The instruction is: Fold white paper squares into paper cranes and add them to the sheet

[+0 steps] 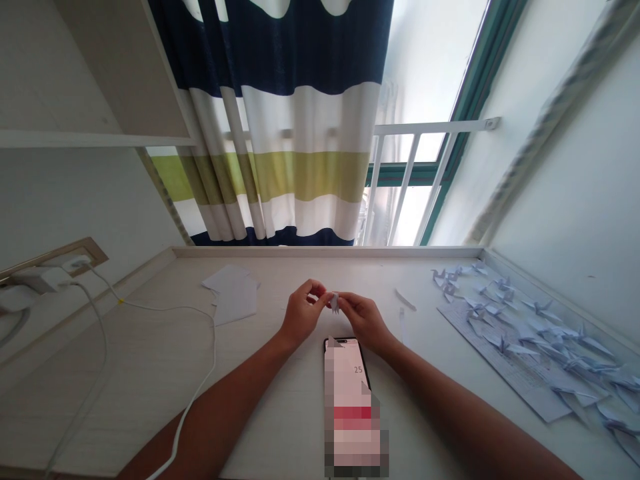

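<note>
Between my two hands, over the middle of the white desk, is a small piece of folded white paper (335, 303). My left hand (306, 308) pinches its left side with thumb and fingers, and my right hand (364, 316) grips it from the right. Pointed tips of the paper hang below my fingertips; the exact fold is too small to make out. Just below my hands lies a phone (347, 373) with a lit screen, partly blurred out. Two thin paper strips (405, 299) rest to the right of my right hand.
Many folded paper cranes (543, 340) are spread along the right side, some on a printed sheet (500, 363). White paper sheets (235, 297) lie at the left. A white cable (214, 347) runs from the wall socket (80, 260) across my left forearm. A curtain (300, 133) hangs behind the desk.
</note>
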{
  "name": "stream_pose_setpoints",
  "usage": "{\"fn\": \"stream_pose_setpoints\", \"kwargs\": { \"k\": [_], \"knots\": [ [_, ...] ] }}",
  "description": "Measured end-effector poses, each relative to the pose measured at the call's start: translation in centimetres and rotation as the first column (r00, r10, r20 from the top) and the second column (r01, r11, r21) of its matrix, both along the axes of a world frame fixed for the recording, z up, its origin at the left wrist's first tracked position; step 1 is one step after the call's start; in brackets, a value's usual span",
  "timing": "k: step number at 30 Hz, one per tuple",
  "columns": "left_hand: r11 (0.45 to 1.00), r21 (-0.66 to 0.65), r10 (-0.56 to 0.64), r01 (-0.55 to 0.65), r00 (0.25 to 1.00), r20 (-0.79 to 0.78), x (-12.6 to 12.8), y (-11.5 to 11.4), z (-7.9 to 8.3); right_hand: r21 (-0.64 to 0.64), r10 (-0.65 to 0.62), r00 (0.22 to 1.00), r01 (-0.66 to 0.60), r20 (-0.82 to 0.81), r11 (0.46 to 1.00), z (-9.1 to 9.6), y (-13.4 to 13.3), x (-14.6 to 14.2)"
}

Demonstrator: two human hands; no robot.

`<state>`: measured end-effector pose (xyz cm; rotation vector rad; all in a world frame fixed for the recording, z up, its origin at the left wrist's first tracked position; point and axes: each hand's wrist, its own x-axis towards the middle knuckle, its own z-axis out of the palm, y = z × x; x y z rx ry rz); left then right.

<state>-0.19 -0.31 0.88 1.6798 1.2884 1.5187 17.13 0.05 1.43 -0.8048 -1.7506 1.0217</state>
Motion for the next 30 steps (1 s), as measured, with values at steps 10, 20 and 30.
{"fn": "stream_pose_setpoints", "kwargs": {
  "k": [10,20,30],
  "knots": [
    [0.991,-0.002,-0.133,0.134,0.989,0.065,0.6,-0.6,0.1,-0.127,-0.059,0.979,0.034,-0.194,0.991,0.4,0.3,0.3],
    [0.977,0.022,-0.212,0.211,0.976,0.051,0.0,-0.2,0.0,-0.191,-0.028,0.971,-0.018,-0.238,0.981,1.0,0.2,0.6],
    [0.986,0.074,-0.151,0.147,0.987,0.048,0.4,-0.3,-0.4,-0.149,-0.112,0.979,0.087,-0.173,0.985,0.9,-0.4,0.0]
  ]
}}
